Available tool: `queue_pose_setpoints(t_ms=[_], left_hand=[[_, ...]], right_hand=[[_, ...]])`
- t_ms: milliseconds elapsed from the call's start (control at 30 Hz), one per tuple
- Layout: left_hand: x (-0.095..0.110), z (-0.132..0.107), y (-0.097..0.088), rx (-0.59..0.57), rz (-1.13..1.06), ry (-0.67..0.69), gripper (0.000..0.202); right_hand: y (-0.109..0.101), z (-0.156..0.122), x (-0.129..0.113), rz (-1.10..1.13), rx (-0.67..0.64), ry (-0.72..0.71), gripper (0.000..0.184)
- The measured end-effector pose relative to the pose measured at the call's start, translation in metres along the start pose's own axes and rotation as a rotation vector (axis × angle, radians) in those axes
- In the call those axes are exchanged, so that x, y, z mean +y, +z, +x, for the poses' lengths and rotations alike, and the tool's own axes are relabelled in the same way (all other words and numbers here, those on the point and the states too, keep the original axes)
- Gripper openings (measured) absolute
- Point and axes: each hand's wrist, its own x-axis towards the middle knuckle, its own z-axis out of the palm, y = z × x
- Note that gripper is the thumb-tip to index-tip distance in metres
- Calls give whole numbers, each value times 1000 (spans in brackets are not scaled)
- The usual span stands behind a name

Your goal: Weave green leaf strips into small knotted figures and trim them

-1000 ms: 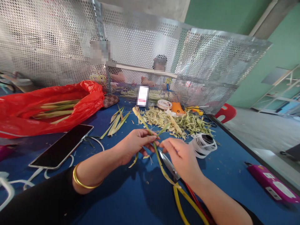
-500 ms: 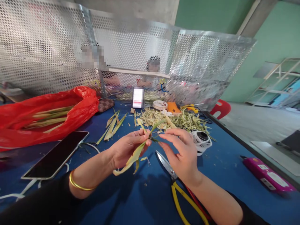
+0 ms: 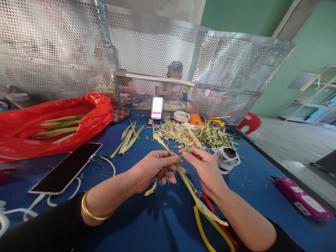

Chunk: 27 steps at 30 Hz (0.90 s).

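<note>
My left hand (image 3: 153, 169) pinches a thin green-yellow leaf strip (image 3: 191, 192) above the blue table (image 3: 147, 224). My right hand (image 3: 206, 168) pinches the same strip just to the right, fingertips almost touching the left ones. One end of the strip rises toward the scrap pile; a long yellow end hangs down past my right wrist. A shorter piece droops under my left fingers. Scissors with yellow handles (image 3: 203, 227) lie on the table under my right forearm.
A red plastic bag (image 3: 52, 122) with green stalks lies at the left, a phone (image 3: 65, 168) with white cables in front of it. A pile of leaf scraps (image 3: 199, 134), a spool (image 3: 227, 157) and a pink case (image 3: 301, 201) are at the right. People sit behind a perforated metal screen (image 3: 157, 59).
Both hands stayed together at the table's middle. The strip has been pulled apart further: a long yellow piece now hangs down under my right wrist, where it curled under my left hand before.
</note>
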Motion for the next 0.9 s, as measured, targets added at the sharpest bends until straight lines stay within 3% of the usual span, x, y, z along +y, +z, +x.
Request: queue_pose_setpoints(t_ms=[133,300,400,600,767,900], left_hand=[[-1,0,1,7,57,-8,24],[-3,0,1,66,179,-50,18],[-4,0,3,109,206,-52,19],[-4,0,6,152,239,-44,22],[-7,1,5,106,265,-45,17],[-10,4,2,84,205,-77,13]], right_hand=[[3,-3,0,181,-15,105,10],[6,-5,9,110,66,-34,3],[4,-3,10,53,52,-39,5],[-1,3,2,208,62,42,13],[3,3,6,344,166,187,18],[3,6,7,363,190,207,18]])
